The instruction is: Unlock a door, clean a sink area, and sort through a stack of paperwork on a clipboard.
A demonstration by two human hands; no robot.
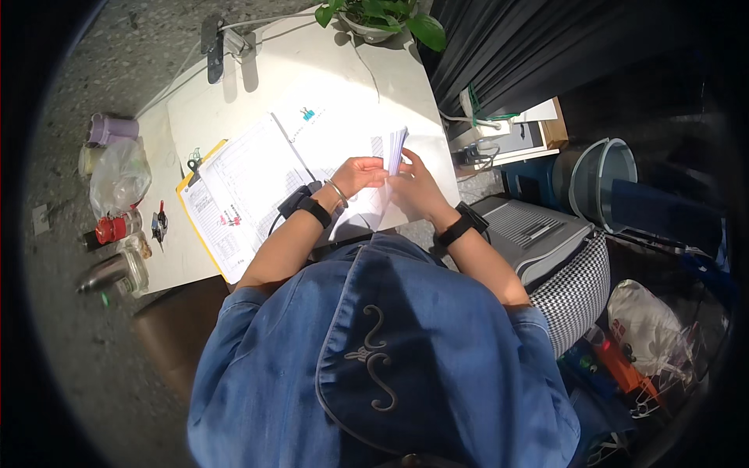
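Observation:
My left hand and my right hand are close together above the table's near edge. Between them is a narrow bundle of paper sheets, standing up from the fingers of both hands. Other sheets slant down below the hands. To the left, printed sheets lie partly over a yellow clipboard with a black clip. Red binder clips rest on the printed sheets. A teal binder clip lies beyond the hands in bright glare, which washes out the paper edges there.
The white table bears a potted plant at its far edge. At left are a plastic bag, a purple cup, a red-topped bottle and a metal flask. Right of the table stand a grey case and a bucket.

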